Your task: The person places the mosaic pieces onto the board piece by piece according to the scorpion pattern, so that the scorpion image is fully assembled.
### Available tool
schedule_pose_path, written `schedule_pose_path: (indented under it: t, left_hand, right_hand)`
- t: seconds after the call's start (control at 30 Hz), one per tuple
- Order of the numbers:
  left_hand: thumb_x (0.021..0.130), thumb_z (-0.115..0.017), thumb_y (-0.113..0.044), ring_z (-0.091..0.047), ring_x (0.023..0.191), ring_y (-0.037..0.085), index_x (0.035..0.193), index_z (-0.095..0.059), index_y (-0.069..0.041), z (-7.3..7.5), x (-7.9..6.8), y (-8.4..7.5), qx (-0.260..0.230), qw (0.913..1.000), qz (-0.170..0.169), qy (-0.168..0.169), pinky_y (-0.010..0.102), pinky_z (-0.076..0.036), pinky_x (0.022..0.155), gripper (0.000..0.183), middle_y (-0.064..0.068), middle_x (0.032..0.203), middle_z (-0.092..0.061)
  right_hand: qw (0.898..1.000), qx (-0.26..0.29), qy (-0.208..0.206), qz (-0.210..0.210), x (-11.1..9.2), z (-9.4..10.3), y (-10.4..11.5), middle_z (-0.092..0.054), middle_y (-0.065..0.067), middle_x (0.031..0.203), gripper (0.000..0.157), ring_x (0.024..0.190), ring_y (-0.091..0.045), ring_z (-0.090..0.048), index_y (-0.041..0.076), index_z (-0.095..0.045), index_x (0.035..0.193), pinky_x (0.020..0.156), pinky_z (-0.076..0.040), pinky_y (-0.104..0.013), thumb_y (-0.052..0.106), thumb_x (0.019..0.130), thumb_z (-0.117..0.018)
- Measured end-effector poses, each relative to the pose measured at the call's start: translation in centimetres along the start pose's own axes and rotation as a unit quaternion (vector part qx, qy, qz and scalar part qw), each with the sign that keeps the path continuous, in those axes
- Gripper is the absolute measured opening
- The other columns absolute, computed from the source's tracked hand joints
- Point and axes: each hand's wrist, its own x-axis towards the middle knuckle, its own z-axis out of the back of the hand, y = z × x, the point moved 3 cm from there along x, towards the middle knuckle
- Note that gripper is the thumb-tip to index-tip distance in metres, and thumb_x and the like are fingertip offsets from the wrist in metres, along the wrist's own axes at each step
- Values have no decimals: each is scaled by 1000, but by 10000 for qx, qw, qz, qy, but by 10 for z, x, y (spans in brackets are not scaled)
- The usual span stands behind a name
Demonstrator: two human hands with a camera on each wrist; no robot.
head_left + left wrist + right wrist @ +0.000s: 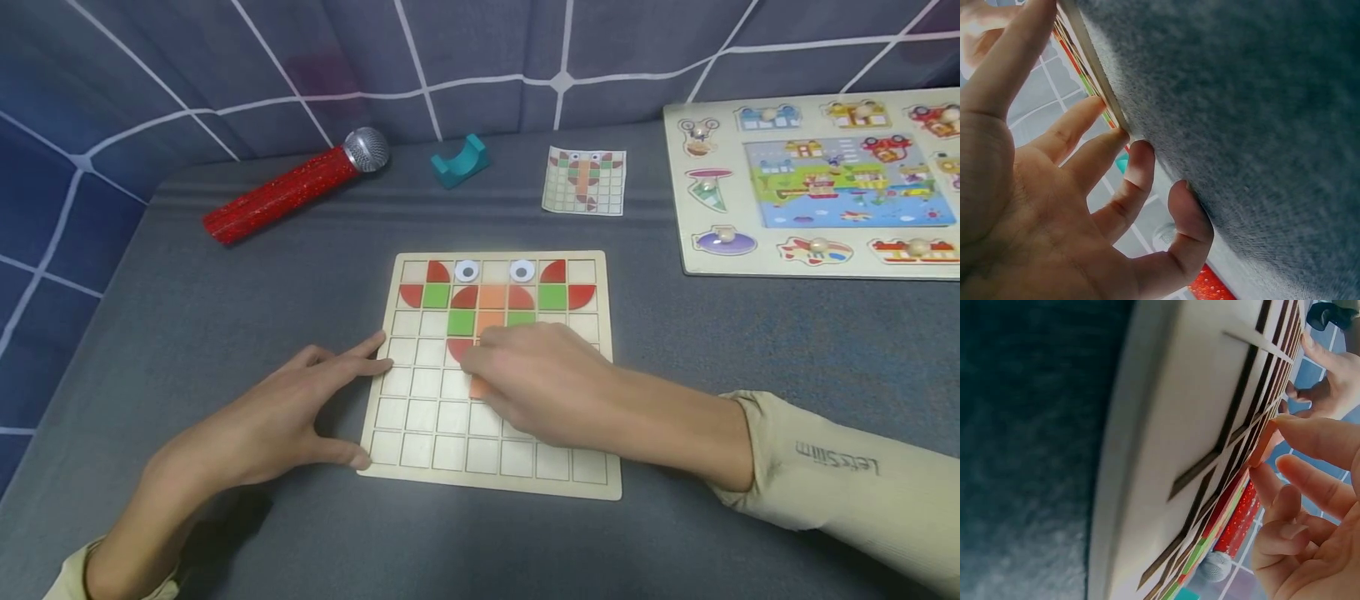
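Note:
A square wooden grid board (486, 483) lies flat on the grey surface. Its upper rows hold red quarter-circle tiles (581, 296), green square tiles (436, 295), orange square tiles (492, 296) and two round eye tiles (467, 271). My right hand (551, 383) is over the middle of the board, pinching an orange square tile (1264, 444) between thumb and a finger, tilted against the grid. Part of the middle column is hidden under this hand. My left hand (281, 412) spreads along the board's left side, thumb at the lower corner and fingertips touching the edge.
Behind the board lie a red glittery microphone (285, 196), a teal curved block (461, 162) and a small pattern card (583, 182). A wooden knob puzzle (720, 265) lies at the right. A blue checked cloth (495, 50) hangs along the back.

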Motion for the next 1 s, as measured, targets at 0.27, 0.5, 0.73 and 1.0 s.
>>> schedule_pose_path:
  t: [0.27, 0.5, 0.73, 1.0]
  left_hand:
    - [60, -91, -48, -42, 118, 24, 145, -49, -28, 0, 1, 0, -26, 9999, 64, 72, 47, -45, 84, 97, -5, 160, -27]
    - [59, -92, -48, -42, 119, 25, 146, -49, -28, 0, 1, 0, -5, 9999, 91, 115, 47, -46, 84, 98, -3, 160, -28]
    - [60, -91, -49, -42, 119, 24, 145, -49, -28, 1, 0, 1, -12, 10000, 43, 81, 48, -45, 84, 97, -4, 160, -28]
    - [61, -91, -49, -42, 118, 23, 145, -50, -28, 1, 0, 1, -5, 10000, -24, 19, 47, -46, 84, 96, -5, 160, -28]
  right_hand:
    - [9999, -24, 114, 1, 3, -3, 1, -58, 2, 75, 5, 65, -13, -52, 10, -71, 93, 54, -42, -25, 12, 88, -73]
    - [9997, -79, 209, -19, 3, -4, 1, -59, 1, 78, 6, 66, -13, -53, 11, -72, 95, 54, -43, -25, 13, 89, -72]
    - [9996, -65, 269, -66, 4, -4, 2, -58, 2, 78, 6, 66, -12, -51, 13, -73, 96, 53, -42, -24, 14, 90, -70]
    - [9991, 36, 387, -156, 1, -5, 1, -48, 5, 73, 6, 64, -12, -45, 16, -76, 91, 47, -36, -24, 16, 92, -69]
